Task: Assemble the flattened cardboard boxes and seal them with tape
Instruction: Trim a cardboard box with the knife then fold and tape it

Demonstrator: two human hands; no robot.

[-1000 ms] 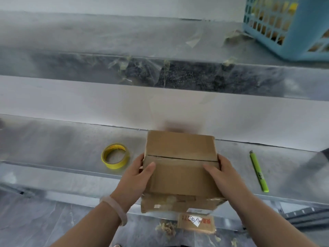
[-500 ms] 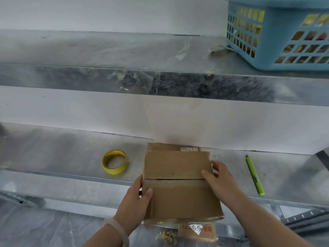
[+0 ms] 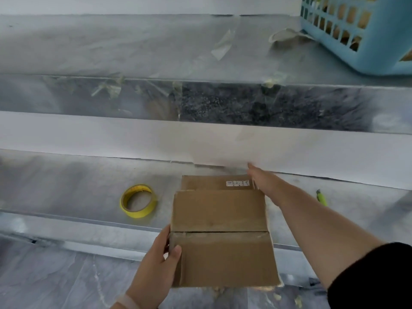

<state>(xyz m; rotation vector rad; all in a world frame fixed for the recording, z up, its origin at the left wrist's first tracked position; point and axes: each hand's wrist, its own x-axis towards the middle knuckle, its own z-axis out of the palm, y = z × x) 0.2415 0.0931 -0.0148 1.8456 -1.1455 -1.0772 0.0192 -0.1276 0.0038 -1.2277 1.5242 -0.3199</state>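
One box (image 3: 219, 230) lies over the lower shelf's (image 3: 66, 186) front edge. The left hand (image 3: 156, 270) grips its near-left corner, thumb on top. The right hand (image 3: 265, 184), fingers straight, touches its far-right corner. One tape roll (image 3: 138, 200) lies to the left, and one basket (image 3: 367, 34) stands above.

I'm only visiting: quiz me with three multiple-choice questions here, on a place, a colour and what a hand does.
1. Where is the tape roll? A) on the shelf, left of the box B) on top of the box C) on the floor
2. What colour is the basket? A) red B) blue C) black
3. What is the left hand doing? A) hanging idle B) holding the tape roll C) gripping the box's near left corner
Answers: 1 A, it lies beside the box's left side; 2 B, light blue lattice walls; 3 C, thumb on the top flap.
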